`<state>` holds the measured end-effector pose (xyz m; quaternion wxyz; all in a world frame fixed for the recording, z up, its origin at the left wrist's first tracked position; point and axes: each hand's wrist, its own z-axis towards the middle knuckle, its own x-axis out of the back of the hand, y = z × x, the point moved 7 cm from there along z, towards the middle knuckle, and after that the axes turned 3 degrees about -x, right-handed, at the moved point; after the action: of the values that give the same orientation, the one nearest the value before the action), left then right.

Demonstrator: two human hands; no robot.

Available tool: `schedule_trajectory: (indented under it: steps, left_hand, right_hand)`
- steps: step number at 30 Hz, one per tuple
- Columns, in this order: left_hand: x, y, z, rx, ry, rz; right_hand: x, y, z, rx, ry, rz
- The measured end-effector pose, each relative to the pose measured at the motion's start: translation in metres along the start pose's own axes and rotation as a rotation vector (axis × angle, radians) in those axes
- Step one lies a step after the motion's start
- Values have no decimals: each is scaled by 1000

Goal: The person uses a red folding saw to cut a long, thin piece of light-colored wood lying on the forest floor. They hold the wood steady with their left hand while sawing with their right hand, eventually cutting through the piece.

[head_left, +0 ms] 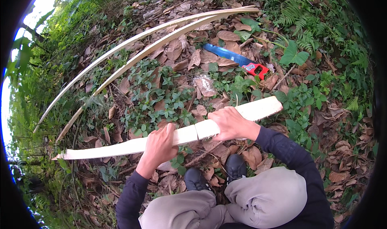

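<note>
A pale wooden board lies crosswise in front of my knees, its right end higher in the view. My left hand is closed round it left of its middle. My right hand grips it farther right, fingers over the far edge. Between the hands a thin dark cut line crosses the wood, close to my right hand. Its left end is splintered to a point, and the right end is blunt with a rough edge. The undersides of the board and some of my fingers are hidden.
A handsaw with a blue blade and red handle lies on leaves beyond the board. Two long, thin wooden strips stretch across the far left. Dry leaves, low plants and ferns cover the ground. My black shoes are just below the board.
</note>
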<state>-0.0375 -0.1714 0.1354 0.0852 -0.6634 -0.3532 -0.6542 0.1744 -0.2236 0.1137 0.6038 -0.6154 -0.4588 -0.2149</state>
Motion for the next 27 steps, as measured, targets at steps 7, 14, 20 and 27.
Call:
schedule_trajectory:
  steps: [7,14,20,27]
  left_hand:
    - [5,9,11,-118,-154,-65]
    - [-3,13,-1,-182,-90,-102]
    - [-6,15,-7,-230,-87,-140]
    - [-7,4,13,-176,-147,-87]
  right_hand:
    - [8,-24,-14,152,254,-89]
    - [-1,-23,-20,205,273,-115]
    - [-8,-23,-22,268,278,-85]
    - [-13,-9,-4,185,189,-15]
